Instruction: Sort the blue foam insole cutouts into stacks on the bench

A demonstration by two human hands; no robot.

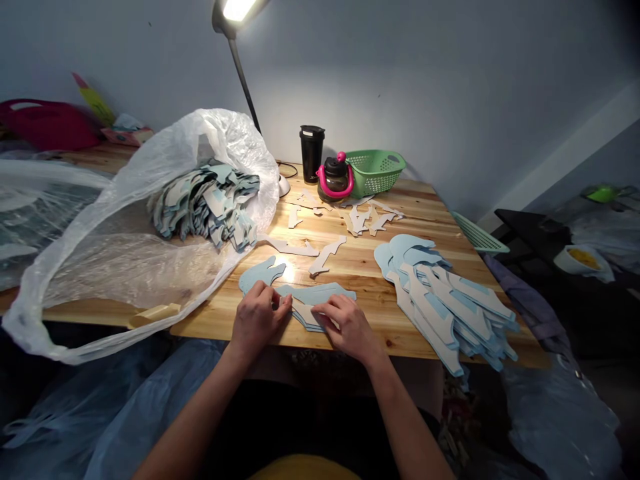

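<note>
At the table's front edge, my left hand (256, 315) is closed, thumb and fingertips pinched at the left end of a pale cut-out piece (303, 311) with light blue under it. My right hand (349, 327) has its fingers curled down on the right end of that same piece. Just beyond my fingers lies a long light blue cut-out (325, 291). A curved light blue cut-out (261, 272) reaches out past my left knuckles. Loose pale cut-outs (327, 255) lie flat further back. My fingers cover part of the pieces, so their exact layering is hidden.
An open plastic bag (145, 267) full of cut-outs (205, 200) stands left. A fanned pile of blue and white cut-outs (435, 293) overhangs the front edge at right. Behind are scraps (367, 219), a black tumbler (312, 155), a pink-handled bottle (335, 179), a green basket (377, 173) and a lamp (243, 80).
</note>
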